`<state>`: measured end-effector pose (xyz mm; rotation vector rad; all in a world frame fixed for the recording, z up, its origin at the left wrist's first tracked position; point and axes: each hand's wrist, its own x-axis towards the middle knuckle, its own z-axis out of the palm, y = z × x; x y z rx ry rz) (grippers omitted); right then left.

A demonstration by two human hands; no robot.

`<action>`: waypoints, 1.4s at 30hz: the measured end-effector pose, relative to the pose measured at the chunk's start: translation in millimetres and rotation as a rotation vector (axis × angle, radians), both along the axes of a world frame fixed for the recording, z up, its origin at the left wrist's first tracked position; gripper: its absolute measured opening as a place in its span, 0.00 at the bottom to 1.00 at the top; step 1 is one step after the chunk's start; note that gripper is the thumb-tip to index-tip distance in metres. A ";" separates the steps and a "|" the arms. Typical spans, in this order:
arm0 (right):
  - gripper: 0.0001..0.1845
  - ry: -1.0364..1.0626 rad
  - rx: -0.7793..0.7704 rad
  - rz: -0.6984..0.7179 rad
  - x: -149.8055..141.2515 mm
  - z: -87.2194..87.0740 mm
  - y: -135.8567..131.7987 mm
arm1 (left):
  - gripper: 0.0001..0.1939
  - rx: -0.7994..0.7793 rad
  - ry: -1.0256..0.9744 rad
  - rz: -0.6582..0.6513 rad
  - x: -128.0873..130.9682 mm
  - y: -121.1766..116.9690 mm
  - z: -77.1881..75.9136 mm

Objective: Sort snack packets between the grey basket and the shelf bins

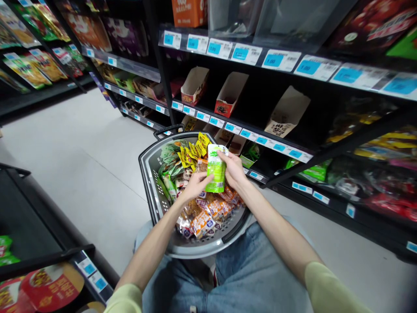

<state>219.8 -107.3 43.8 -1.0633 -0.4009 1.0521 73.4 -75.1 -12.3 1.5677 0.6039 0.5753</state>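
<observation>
A green and white snack packet (pixel 215 174) is held upright above a grey shopping basket (pixel 195 252). My right hand (pixel 233 167) is closed on its upper right side, the thumb across the front. My left hand (pixel 197 184) pinches its lower left edge. Beneath the packet, the basket holds many small bags: yellow packets (pixel 190 153), dark green packets (pixel 171 158) at the back left, and orange and white packets (pixel 208 215) toward the front. The basket sits in front of my knees, its black handle (pixel 169 130) at the far rim.
Shelves with price tags (pixel 282 59) rise ahead and to the right, bearing open cardboard boxes (pixel 230 95) and bagged snacks. A low black shelf (pixel 29 217) stands close on my left, with red packages (pixel 48 287) below. Grey floor (pixel 97 143) runs between the shelves.
</observation>
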 end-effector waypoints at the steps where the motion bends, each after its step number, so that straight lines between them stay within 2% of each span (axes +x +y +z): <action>1: 0.19 0.005 -0.002 0.009 -0.2 1.1 0.0 | 0.24 0.008 0.011 0.020 -0.2 0.4 0.3; 9: 0.15 0.046 -0.037 -0.017 0.7 1.6 1.1 | 0.28 -0.013 0.020 0.039 0.8 2.4 -1.0; 22: 0.15 0.077 -0.034 -0.002 0.3 6.4 -1.3 | 0.27 -0.037 -0.039 0.002 1.6 3.1 -8.0; 29: 0.16 0.084 -0.048 -0.009 1.7 4.9 -0.7 | 0.26 -0.019 -0.004 0.003 1.4 2.7 -8.2; 37: 0.15 0.071 -0.040 -0.003 2.2 4.8 -0.4 | 0.23 0.049 0.001 -0.011 1.3 1.8 -3.4; 42: 0.16 0.074 -0.027 0.009 1.9 5.0 -0.4 | 0.21 0.011 -0.067 0.005 2.3 -0.1 2.0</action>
